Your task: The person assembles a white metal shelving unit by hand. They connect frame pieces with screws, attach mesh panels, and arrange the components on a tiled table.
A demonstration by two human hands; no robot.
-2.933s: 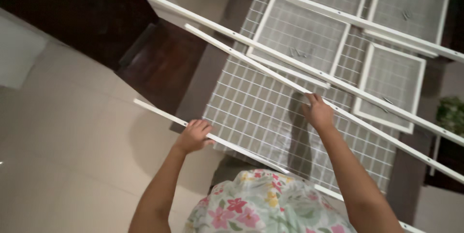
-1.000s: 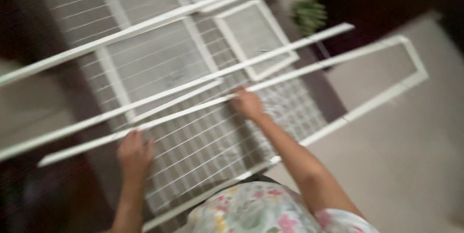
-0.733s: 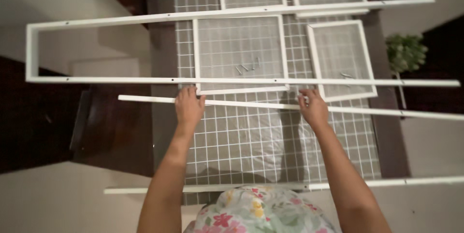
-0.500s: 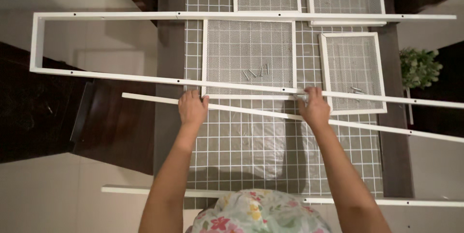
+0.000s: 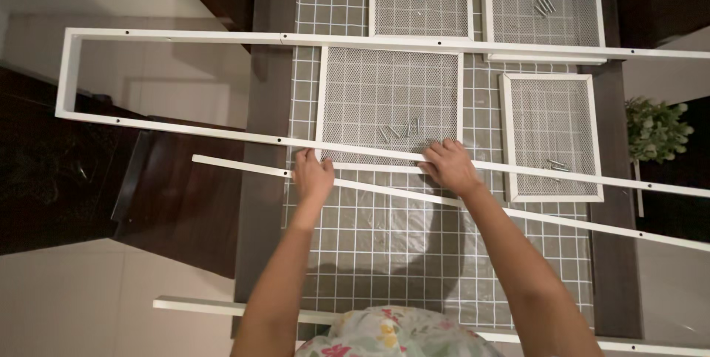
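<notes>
I see my left grip (image 5: 313, 177) and right grip (image 5: 447, 167) both resting, fingers curled, on the long white frame rail (image 5: 222, 132), a loose white bar (image 5: 384, 190) just beneath them. Below lies the grid-covered desk (image 5: 384, 246); mesh panels (image 5: 390, 102) sit beyond my grips.

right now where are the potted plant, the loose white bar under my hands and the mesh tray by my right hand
potted plant (image 5: 655, 129), head view, on its leaves
loose white bar (image 5: 244, 165), head view, on its left end stretch
mesh tray (image 5: 552, 116), head view, on its mesh centre
right hand (image 5: 447, 167), head view, on its back
</notes>
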